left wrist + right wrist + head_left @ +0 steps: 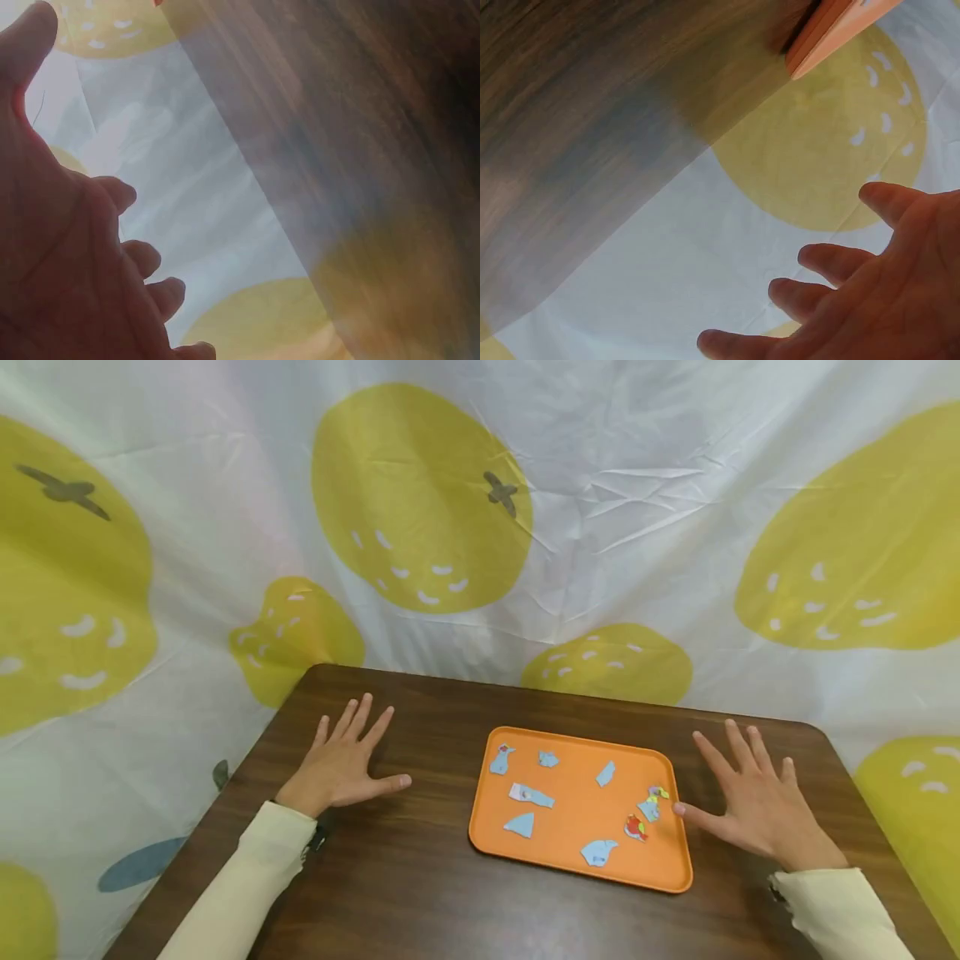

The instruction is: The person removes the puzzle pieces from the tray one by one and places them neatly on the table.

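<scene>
An orange tray [566,802] lies on the dark wooden table, bearing several pale blue paper-like pieces with torn or cut edges. One piece with a red figure [635,827] sits near the tray's right side, close to a piece with yellow and purple marks [651,804]. A plain triangular piece [521,825] lies at the lower left. My left hand [341,772] is spread left of the tray, apart from it and holding nothing. On the other side, my right hand [761,806] is spread too, its thumb tip by the tray's right rim; whether they touch I cannot tell.
The brown wood-grain table [420,885] has rounded far corners. A white curtain [600,527] printed with yellow fruit hangs right behind its far edge and along both sides. In the right wrist view a corner of the tray [825,37] shows at the top.
</scene>
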`<state>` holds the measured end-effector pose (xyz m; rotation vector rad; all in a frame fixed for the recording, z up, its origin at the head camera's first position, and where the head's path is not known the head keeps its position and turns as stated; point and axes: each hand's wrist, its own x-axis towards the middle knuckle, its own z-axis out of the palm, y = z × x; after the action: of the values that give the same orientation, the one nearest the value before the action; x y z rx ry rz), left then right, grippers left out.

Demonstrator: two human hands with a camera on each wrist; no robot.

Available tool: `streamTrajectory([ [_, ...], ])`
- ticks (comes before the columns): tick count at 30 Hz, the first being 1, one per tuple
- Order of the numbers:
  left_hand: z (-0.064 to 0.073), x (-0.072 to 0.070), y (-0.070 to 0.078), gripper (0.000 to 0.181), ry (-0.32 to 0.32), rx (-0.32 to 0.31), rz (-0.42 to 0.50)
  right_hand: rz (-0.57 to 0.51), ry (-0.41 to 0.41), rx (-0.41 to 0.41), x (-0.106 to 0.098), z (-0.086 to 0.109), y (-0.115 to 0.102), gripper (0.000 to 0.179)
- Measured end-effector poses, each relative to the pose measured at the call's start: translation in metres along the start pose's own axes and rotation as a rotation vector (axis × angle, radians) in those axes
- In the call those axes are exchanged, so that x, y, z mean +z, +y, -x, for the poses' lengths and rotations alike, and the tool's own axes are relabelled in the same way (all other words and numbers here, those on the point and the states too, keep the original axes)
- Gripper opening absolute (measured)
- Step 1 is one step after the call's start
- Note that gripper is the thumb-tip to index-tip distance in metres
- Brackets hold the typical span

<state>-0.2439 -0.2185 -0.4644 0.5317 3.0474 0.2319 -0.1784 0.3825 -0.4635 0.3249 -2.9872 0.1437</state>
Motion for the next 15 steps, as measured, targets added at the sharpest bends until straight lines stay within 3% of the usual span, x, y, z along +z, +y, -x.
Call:
streamTrajectory([
  [9,-0.007,0.002,0.004,0.116,0.055,0.061,-0.013,-0.01,0.094,-0.056,0.002,0.0,-0.001,0.108],
  [15,-0.007,0.003,0.013,0.112,0.065,0.117,0.026,-0.052,0.08,-0.074,0.004,0.003,-0.003,0.104],
])
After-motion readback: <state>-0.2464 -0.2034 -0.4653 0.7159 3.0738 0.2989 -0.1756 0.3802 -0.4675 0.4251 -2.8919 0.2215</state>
